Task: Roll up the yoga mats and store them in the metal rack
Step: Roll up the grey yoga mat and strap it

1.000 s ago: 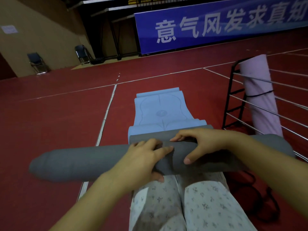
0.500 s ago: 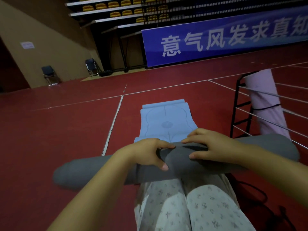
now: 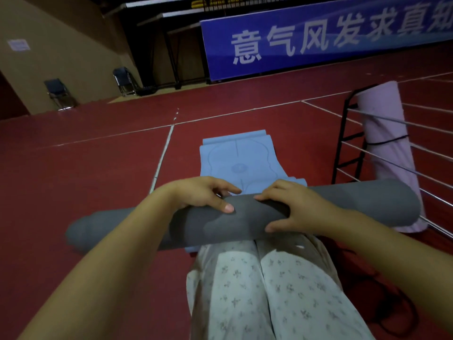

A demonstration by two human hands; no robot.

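Both hands, left [image 3: 201,195] and right [image 3: 294,209], clamped over middle of grey roll [image 3: 245,222] lying across lap, likely to stop it springing open before racking; blue mat [image 3: 239,160] flat ahead, pink roll [image 3: 384,143] upright in rack [image 3: 343,148] at right.

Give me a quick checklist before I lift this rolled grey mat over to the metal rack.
1. Rolled grey yoga mat fully rolled: ok, no loose flat length shows.
2. Both hands on the roll: ok, left hand and right hand press on its middle.
3. Roll tied: cannot tell, no strap shows around it.
4. Black metal rack within reach: ok, it stands just right of the roll.
5. Room in the rack: cannot tell, an upright pink rolled mat is in it and the rest is cut off.
6. Light blue yoga mat rolled: not ok, mostly flat on the floor.
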